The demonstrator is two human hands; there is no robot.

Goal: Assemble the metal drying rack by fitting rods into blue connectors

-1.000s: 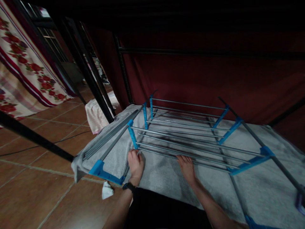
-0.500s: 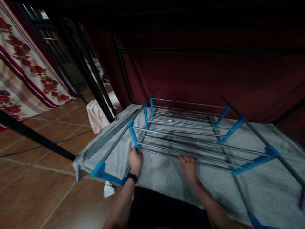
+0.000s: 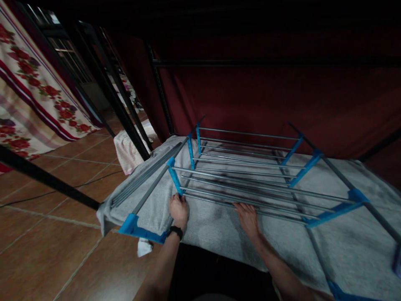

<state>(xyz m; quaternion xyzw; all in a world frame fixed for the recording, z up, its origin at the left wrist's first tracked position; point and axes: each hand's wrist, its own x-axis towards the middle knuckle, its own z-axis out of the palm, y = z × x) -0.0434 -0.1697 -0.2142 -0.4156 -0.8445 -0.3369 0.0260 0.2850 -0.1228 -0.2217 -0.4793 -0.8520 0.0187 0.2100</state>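
Observation:
A folding drying rack (image 3: 244, 175) of grey metal rods and blue plastic joints lies on a grey towel (image 3: 344, 238) spread over a low surface. My left hand (image 3: 178, 209) grips the rack's near left corner, just below a blue joint (image 3: 174, 179). My right hand (image 3: 249, 217) rests with fingers curled over the nearest grey rod, about the middle of the rack's front edge. A black watch (image 3: 175, 232) sits on my left wrist.
A black metal frame (image 3: 125, 113) stands at the left, with a dark red curtain (image 3: 266, 96) behind the rack. A floral cloth (image 3: 28, 96) hangs at far left over the brown tiled floor (image 3: 46, 251). A pale striped cloth (image 3: 127, 152) lies by the frame.
My left hand has slid a little up toward the blue joint and tightened on the corner. The right hand stays on the front rod. The view shifted slightly.

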